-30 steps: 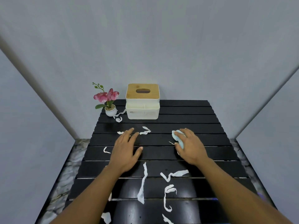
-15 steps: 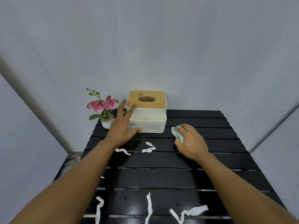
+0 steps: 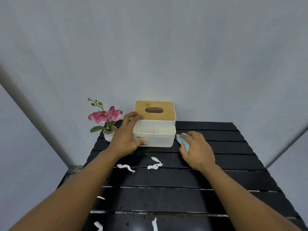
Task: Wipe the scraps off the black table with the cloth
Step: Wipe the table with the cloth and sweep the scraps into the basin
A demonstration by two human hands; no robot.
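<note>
The black slatted table (image 3: 191, 179) carries several white paper scraps: two twisted ones (image 3: 155, 164) (image 3: 125, 167) in the middle and more near the front edge (image 3: 154, 224). My right hand (image 3: 196, 150) holds a crumpled light-blue cloth (image 3: 183, 140) against the table, just right of the tissue box. My left hand (image 3: 126, 135) grips the left side of the white tissue box (image 3: 156, 130), fingers on its wooden lid corner and thumb on its front wall.
A small white pot with a pink orchid (image 3: 106, 120) stands at the back left, close to my left wrist. The grey wall rises right behind the table. Marble floor (image 3: 73, 169) shows past the left edge.
My left hand went from lying flat on the table to reaching the tissue box and taking hold of it. My right hand slid the cloth farther back, next to the box.
</note>
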